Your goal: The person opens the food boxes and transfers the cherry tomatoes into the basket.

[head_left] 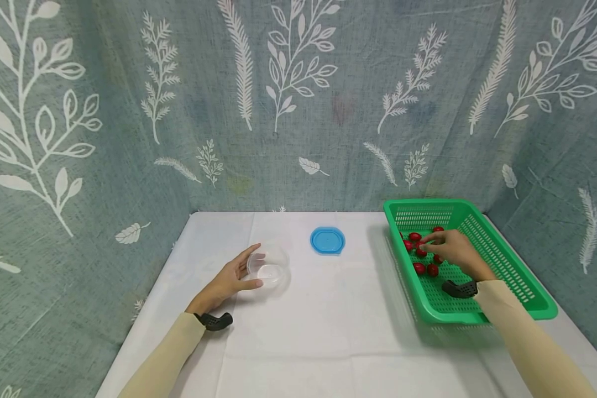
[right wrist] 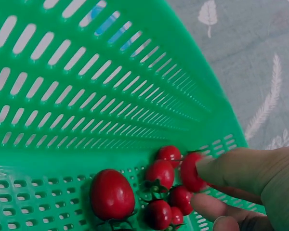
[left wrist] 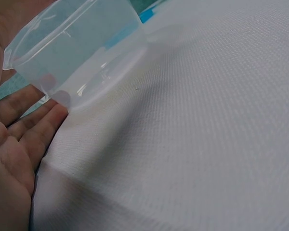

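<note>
My left hand (head_left: 234, 276) holds a clear plastic container (head_left: 273, 272) by its near left side, fingers behind and thumb in front. In the left wrist view, the fingers (left wrist: 41, 132) touch the wall of this see-through tub (left wrist: 86, 53). Over on the right, my right hand (head_left: 455, 251) reaches into a green basket (head_left: 430, 316). Its thumb and a finger pinch a red cherry tomato (right wrist: 191, 172), seen in the right wrist view. Several more cherry tomatoes (right wrist: 111, 195) lie around it on the basket floor, some with green stems.
A blue lid (head_left: 328, 240) lies flat toward the back of the white-covered table (head_left: 318, 326), between tub and basket. Grey-green leaf-patterned cloth (head_left: 328, 138) hangs behind and at both sides. The basket's raised slotted walls surround the right hand's work.
</note>
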The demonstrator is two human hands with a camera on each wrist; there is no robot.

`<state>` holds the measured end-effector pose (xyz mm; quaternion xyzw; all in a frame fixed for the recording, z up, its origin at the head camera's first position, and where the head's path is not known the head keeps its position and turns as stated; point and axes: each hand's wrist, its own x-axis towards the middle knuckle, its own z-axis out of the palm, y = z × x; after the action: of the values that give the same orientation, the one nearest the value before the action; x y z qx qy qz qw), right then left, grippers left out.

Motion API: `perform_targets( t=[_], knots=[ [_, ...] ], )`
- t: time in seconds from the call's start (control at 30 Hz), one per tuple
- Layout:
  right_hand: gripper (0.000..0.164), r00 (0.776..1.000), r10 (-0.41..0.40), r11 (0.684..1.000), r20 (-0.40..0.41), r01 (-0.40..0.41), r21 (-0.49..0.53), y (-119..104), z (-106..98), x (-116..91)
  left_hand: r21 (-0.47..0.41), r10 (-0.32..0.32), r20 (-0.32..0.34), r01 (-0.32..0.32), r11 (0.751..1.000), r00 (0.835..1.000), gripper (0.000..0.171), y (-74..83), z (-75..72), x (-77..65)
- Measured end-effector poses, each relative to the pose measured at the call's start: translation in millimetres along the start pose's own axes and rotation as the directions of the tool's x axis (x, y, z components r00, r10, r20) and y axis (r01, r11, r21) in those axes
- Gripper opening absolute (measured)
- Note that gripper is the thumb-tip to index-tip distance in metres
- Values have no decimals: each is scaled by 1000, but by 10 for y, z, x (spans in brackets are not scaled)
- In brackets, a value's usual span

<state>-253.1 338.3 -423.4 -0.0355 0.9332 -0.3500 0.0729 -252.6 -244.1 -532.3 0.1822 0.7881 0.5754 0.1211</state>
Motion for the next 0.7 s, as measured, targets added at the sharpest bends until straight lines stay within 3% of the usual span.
perform_targets(
  t=[0.53,0.63,0.7],
  knots=[
    [52,997,-53,998,-65,55,28,-131,-53,-80,-18,20,94,-18,1000,995,104,64,-175,-39],
    [58,995,-75,997,-67,76,7,-187,-103,-127,52,27,87,-31,998,996,102,135,-240,-60],
    [61,992,-94,995,-79,93,-24,-235,-140,-162,165,42,57,-51,985,998,96,231,-296,-65]
  ],
)
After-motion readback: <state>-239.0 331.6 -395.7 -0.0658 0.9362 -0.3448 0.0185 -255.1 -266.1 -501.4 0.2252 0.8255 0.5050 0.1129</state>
